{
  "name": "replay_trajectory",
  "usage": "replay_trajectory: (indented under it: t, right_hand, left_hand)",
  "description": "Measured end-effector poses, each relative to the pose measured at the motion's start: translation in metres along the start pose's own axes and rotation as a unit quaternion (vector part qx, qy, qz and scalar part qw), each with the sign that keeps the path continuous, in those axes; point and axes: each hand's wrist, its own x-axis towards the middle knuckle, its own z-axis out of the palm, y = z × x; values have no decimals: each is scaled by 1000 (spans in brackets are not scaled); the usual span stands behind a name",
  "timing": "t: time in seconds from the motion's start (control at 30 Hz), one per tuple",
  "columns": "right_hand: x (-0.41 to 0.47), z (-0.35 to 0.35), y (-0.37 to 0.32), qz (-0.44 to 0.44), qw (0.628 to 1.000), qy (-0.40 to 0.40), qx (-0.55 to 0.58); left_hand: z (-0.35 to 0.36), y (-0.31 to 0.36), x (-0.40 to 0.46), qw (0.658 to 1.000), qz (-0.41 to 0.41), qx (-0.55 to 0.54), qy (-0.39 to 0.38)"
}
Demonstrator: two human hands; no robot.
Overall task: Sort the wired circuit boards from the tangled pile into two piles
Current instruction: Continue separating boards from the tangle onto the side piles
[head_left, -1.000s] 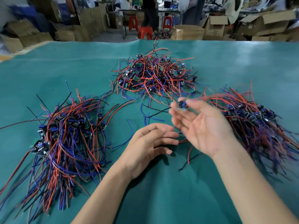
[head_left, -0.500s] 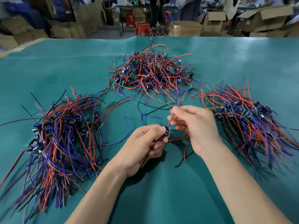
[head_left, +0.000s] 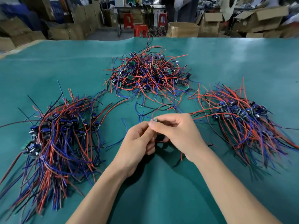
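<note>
Teal fabric covers the counter, and above it both hands meet around one small wired circuit board. The right hand has its fingers curled, the thumb and forefinger pinched together on the board, so this grip is clamped on it. The left hand comes up from below and to the left, its fingertips pressed against the same board right beside the right thumb; its fingers are curled too, though whether they truly pinch the board or one of its wires is hard to tell. Thin red and blue wires trail from the board, looping away beyond the grip and beneath the hands onto the cloth.

Straight beyond the grip, well apart from it, lies the tangled pile of red, blue and black wires with small green boards. Left of the grip sits the left sorted pile of boards with long wires combed one way. Right of the grip lies the right sorted pile, likewise combed, its nearest red wires reaching close to the right hand.

Past the far edge of the counter stand brown cardboard boxes and red plastic stools.
</note>
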Motion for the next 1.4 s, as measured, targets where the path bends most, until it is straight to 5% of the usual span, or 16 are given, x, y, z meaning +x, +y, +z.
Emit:
replay_trajectory:
  t: [0.6,0.77,0.87,0.97,1.03,1.13,1.27,1.4]
  right_hand:
    - [8,-47,-24,13,937,253,242]
    - [1,-100,-59,-41,913,287,287]
    - [0,-149,-77,-59,950,266,152]
    - [3,-198,-83,-23,973,200,-115]
    - [3,-220,-80,59,946,126,-294]
    - [5,-231,-69,199,848,28,-491]
    - [32,-216,-71,95,797,120,-585]
    - [81,-144,-75,-17,811,24,-584]
  left_hand:
    - [2,12,-7,986,-66,94,-120]
    - [4,10,-6,988,-56,108,-91]
    - [4,8,-4,994,-47,89,-47]
    - [3,7,-3,997,-51,52,-19]
    - [3,5,-2,997,-55,47,-13]
    - [2,4,-1,997,-59,54,-8]
    - [2,5,-1,996,-64,54,-4]
    - [4,5,0,997,-59,37,29]
